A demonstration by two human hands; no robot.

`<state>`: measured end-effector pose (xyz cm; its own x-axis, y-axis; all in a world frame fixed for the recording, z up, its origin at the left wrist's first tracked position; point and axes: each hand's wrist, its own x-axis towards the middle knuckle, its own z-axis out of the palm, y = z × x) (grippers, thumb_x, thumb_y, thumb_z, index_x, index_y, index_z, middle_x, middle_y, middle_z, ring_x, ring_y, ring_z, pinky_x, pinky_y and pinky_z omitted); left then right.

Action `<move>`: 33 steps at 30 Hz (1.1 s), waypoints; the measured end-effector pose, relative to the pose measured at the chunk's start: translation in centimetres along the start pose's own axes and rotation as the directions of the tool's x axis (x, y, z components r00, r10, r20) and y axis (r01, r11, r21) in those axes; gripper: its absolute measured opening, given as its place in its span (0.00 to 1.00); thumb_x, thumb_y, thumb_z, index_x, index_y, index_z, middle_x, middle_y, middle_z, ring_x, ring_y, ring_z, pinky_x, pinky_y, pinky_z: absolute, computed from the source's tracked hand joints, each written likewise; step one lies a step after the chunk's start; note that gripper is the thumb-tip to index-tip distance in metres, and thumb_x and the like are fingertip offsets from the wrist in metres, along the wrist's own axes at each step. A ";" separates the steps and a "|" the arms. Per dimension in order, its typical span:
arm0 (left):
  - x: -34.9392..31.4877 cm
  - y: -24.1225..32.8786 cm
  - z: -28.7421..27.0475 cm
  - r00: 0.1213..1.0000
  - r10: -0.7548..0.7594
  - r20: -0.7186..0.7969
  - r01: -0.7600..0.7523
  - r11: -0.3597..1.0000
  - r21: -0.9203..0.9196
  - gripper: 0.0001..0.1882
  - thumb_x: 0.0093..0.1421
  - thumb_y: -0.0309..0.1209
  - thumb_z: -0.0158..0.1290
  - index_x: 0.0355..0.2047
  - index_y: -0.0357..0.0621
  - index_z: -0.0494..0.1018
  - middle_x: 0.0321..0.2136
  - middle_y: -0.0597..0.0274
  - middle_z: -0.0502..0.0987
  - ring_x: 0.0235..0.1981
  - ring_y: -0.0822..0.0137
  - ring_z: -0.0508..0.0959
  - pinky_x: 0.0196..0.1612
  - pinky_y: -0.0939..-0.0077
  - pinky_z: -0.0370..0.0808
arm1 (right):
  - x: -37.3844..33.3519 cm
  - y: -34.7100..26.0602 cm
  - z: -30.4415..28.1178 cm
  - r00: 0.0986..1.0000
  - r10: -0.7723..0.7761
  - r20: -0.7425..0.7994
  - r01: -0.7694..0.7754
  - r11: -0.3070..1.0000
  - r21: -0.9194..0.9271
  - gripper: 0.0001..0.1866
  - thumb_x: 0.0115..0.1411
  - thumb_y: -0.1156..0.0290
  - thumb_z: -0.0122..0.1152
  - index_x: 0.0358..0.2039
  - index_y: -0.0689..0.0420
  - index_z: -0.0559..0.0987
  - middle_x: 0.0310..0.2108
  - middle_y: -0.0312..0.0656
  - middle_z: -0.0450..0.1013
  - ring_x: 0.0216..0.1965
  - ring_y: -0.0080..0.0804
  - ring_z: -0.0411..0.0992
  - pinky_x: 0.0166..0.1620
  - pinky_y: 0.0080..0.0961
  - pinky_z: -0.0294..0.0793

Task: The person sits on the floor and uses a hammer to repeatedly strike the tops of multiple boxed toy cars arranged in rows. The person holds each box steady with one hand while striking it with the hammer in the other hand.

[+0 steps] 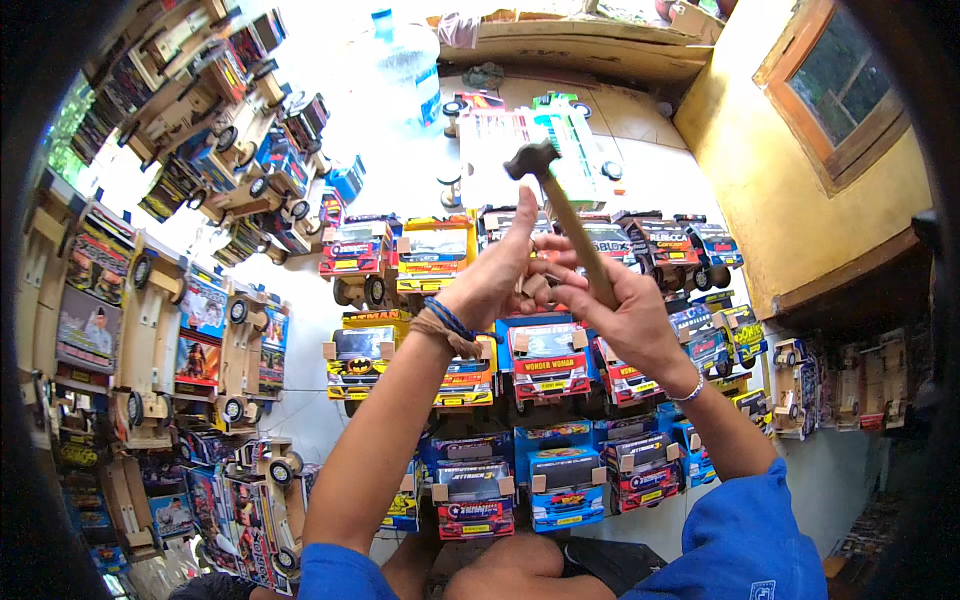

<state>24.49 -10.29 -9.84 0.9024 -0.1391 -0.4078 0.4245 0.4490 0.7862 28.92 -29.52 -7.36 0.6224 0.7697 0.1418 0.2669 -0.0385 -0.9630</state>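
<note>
My right hand (635, 318) grips a hammer (577, 230) by its wooden handle; the dark metal head points up and to the left. Close beside it, my left hand (500, 265) has its thumb raised and its fingers bent toward the right fingers. A small wood-coloured piece seems to lie among the left fingertips, too hidden to name. Beneath both hands stand rows of wooden toy trucks, among them a red and blue one (547, 362), a yellow one (437, 250) and a light blue one (566, 490). Many carry small wooden blocks at the cab sides.
Stacked toy trucks (210, 340) fill the left side, some on their sides. At the back are a large clear water bottle (408, 85) and a green and white toy truck (570, 150). A yellow wall (790, 190) with a wooden-framed window bounds the right; more trucks (797, 388) stand below.
</note>
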 end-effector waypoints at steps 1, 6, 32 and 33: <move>-0.7 -0.1 0.8 0.998 0.045 0.033 -0.046 0.999 0.028 0.52 0.61 0.78 0.29 0.57 0.40 0.70 0.32 0.66 0.81 0.18 0.83 0.69 0.17 0.91 0.62 | -0.4 -0.4 0.0 0.999 0.032 0.027 -0.030 0.996 -0.079 0.18 0.67 0.74 0.63 0.56 0.62 0.77 0.41 0.40 0.83 0.40 0.15 0.78 0.37 0.13 0.74; -2.8 -0.2 3.5 1.000 0.013 0.020 -0.015 0.990 0.139 0.52 0.62 0.77 0.29 0.51 0.38 0.74 0.22 0.72 0.73 0.18 0.80 0.70 0.19 0.87 0.65 | -2.8 -0.4 -1.1 0.992 0.014 -0.123 -0.047 0.960 -0.275 0.12 0.66 0.68 0.65 0.44 0.63 0.81 0.29 0.39 0.82 0.31 0.15 0.77 0.33 0.19 0.76; 8.3 -3.8 1.2 0.871 0.407 -0.276 -0.304 0.887 0.348 0.16 0.64 0.41 0.63 0.41 0.39 0.83 0.31 0.69 0.83 0.26 0.85 0.72 0.26 0.86 0.64 | 0.3 7.2 -7.3 0.807 0.577 -0.129 -0.537 0.807 0.247 0.18 0.69 0.49 0.60 0.37 0.53 0.78 0.19 0.22 0.61 0.18 0.10 0.55 0.22 0.12 0.58; 8.7 -3.5 0.6 0.877 0.364 -0.313 -0.225 0.887 0.403 0.16 0.64 0.40 0.62 0.41 0.38 0.83 0.34 0.65 0.84 0.28 0.82 0.75 0.29 0.85 0.69 | 0.1 7.2 -7.5 0.804 0.571 -0.167 -0.533 0.816 0.223 0.20 0.69 0.48 0.59 0.36 0.54 0.77 0.20 0.24 0.63 0.18 0.11 0.57 0.22 0.14 0.59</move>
<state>30.90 -13.56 -15.87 0.9231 0.3177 -0.2167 0.2036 0.0744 0.9762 36.47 -34.50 -12.58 0.7758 0.4903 -0.3971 -0.2779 -0.2995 -0.9127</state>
